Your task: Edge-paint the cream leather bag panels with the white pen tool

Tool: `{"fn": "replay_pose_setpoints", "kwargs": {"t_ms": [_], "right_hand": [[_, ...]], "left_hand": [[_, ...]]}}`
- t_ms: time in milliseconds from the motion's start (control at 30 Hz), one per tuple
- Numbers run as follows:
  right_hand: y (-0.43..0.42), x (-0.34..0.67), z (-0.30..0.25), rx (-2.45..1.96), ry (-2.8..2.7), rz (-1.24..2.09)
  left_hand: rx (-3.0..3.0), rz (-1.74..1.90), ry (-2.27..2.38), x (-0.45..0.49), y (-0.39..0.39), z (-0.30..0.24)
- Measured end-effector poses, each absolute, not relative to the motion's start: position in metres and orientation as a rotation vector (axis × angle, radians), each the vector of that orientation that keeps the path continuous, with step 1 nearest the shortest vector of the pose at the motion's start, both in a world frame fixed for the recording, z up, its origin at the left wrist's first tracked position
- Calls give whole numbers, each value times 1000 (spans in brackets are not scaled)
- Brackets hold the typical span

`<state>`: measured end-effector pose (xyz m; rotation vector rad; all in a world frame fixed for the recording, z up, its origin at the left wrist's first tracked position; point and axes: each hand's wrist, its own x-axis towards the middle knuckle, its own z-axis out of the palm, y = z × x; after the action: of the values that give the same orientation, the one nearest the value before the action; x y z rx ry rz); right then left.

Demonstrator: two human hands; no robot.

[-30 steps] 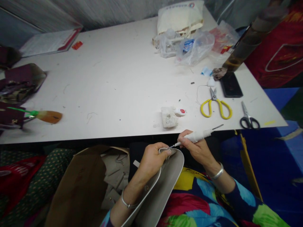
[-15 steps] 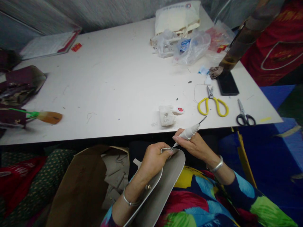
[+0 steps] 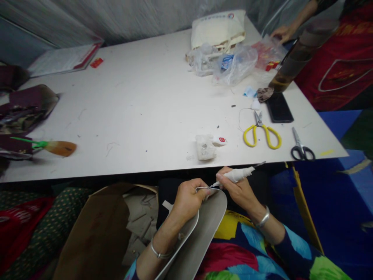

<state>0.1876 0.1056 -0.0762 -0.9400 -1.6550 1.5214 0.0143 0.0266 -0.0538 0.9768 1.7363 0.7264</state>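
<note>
My left hand point(image 3: 188, 199) is closed on the top edge of a grey leather piece point(image 3: 204, 229) that rests on my lap below the table edge. My right hand point(image 3: 237, 188) grips a white-wrapped awl-like tool point(image 3: 237, 175) like a pen. Its thin metal tip touches the rim of the leather piece, right by my left thumb. Both wrists carry silver bangles.
A white table point(image 3: 145, 109) holds yellow scissors point(image 3: 262, 134), black scissors point(image 3: 301, 146), a black phone point(image 3: 279, 107), a small white block point(image 3: 205, 147), plastic bags point(image 3: 233, 62) and a brush point(image 3: 49, 146). Another person's hand point(image 3: 281, 33) rests at the far right corner. A brown paper bag point(image 3: 99, 233) lies at my left.
The tool's handle has tilted from steep back to flatter, pointing right, while its tip stays at the leather rim. Another person's hand has appeared at the far right.
</note>
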Motion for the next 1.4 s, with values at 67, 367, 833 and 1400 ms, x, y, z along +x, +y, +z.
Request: {"fn": "replay_pose_setpoints", "kwargs": {"t_ms": [67, 367, 833, 1400], "right_hand": [[104, 188, -79, -976, -1567, 1441], [143, 176, -59, -1029, -1569, 893], [149, 164, -69, -931, -1743, 881], [130, 174, -56, -845, -1747, 1590]], "left_hand": [[932, 740, 1725, 12, 27, -55], [787, 833, 1757, -5, 31, -58], [778, 832, 1681, -21, 27, -54], [772, 850, 1611, -22, 24, -54]]}}
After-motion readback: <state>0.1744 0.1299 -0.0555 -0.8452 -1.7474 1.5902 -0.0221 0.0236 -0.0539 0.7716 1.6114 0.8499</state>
